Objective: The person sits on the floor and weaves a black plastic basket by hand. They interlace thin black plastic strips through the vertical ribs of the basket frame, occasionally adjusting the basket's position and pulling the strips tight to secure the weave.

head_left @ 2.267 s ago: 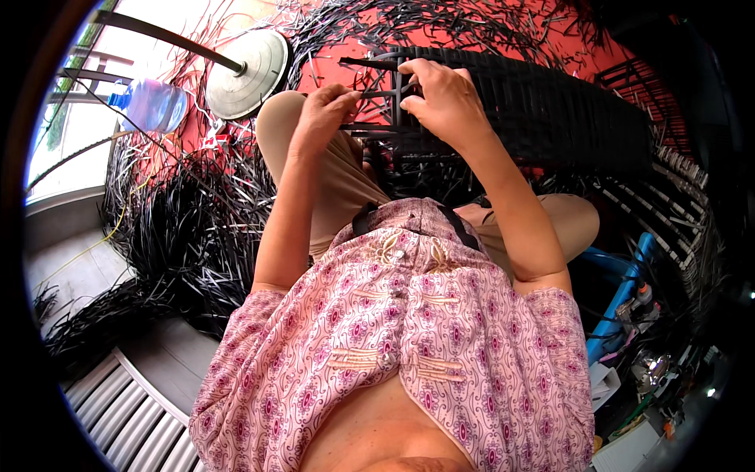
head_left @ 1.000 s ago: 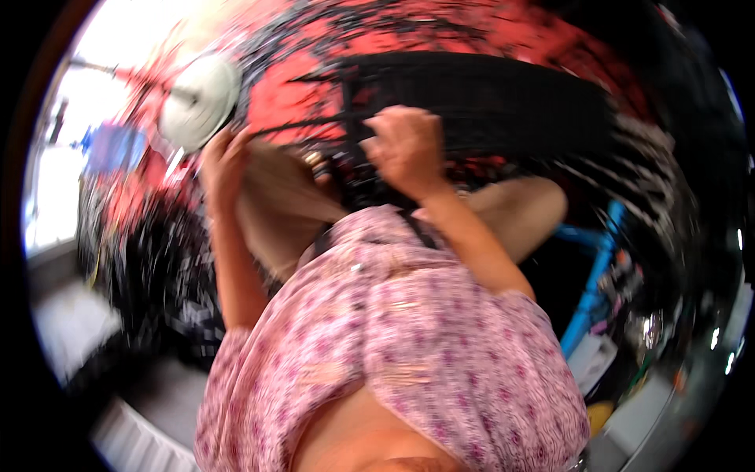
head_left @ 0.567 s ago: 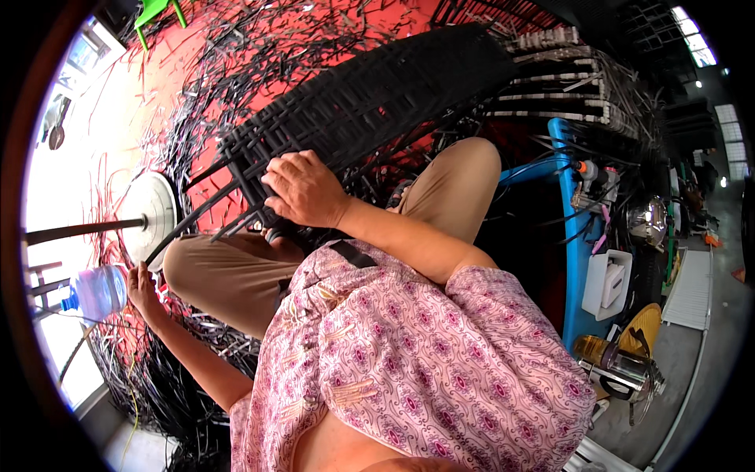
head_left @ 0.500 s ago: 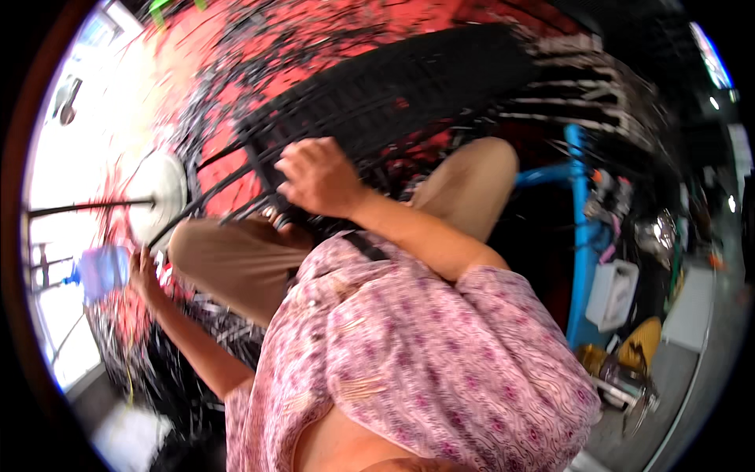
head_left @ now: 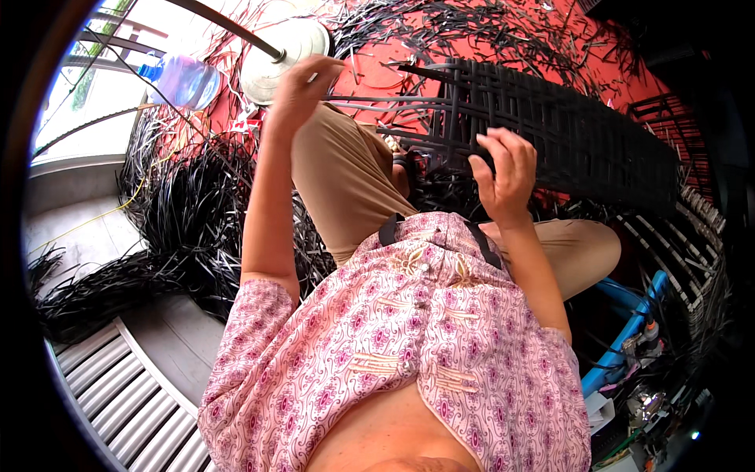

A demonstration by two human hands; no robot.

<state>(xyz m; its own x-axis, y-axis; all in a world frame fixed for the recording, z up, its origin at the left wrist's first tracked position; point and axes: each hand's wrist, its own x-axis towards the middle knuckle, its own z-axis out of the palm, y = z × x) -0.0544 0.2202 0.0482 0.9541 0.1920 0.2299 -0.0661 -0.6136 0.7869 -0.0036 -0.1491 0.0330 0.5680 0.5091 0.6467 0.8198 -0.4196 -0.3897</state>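
Note:
Past my knees lies a black woven panel (head_left: 543,126) of flat strips, its loose black strips (head_left: 377,102) reaching left toward my left knee. Just above that knee is my left hand (head_left: 303,90), its fingers bent and pressed together; whatever they hold, if anything, is hidden. Over the panel's near edge I have my right hand (head_left: 511,169), thumb and fingers curved but apart, with nothing visible between them. A dark strip end (head_left: 421,72) sticks out at the panel's far left corner.
A white round base (head_left: 303,47) with a dark pole and a blue water jug (head_left: 189,80) stand at upper left. Black strip bundles (head_left: 189,197) are heaped left of me, with scraps over the red floor (head_left: 385,59). A blue frame (head_left: 621,346) is at right.
My view has turned left, so the panel now appears further right. My left hand has come up from beside my left knee to above it. My right hand is now over the panel's near edge.

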